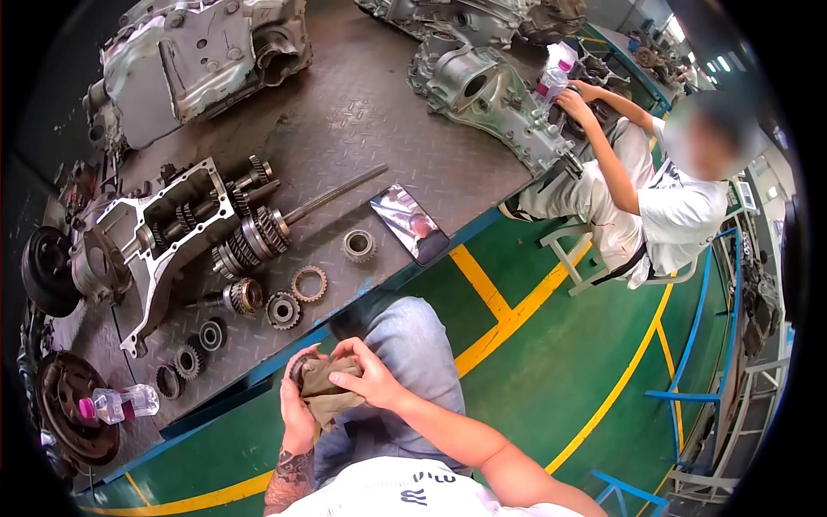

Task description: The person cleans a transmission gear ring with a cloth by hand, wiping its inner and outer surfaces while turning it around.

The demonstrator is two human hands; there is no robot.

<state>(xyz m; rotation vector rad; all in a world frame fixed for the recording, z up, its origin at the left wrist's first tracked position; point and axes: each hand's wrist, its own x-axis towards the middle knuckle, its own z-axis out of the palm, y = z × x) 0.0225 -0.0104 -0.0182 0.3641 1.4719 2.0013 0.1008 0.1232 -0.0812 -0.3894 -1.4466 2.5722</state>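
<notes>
Over my lap, my left hand (297, 401) is wrapped round a ring-shaped metal part (303, 368), partly covered by a brown cloth (330, 389). My right hand (366, 375) pinches that cloth against the part. On the metal table (345, 112) just beyond lie a toothed ring (308, 283), a gear (283, 310) and a taller gear (358, 246). A phone (410, 224) rests near the table edge. Further left are a shaft with stacked gears (258, 237) and an opened gearbox housing (159, 267).
Large metal casings stand at the back left (202, 60) and back right (491, 95). A bottle (129, 402) lies at the lower left beside a round rusty part (73, 405). A seated co-worker (663, 185) has both hands on parts at the right.
</notes>
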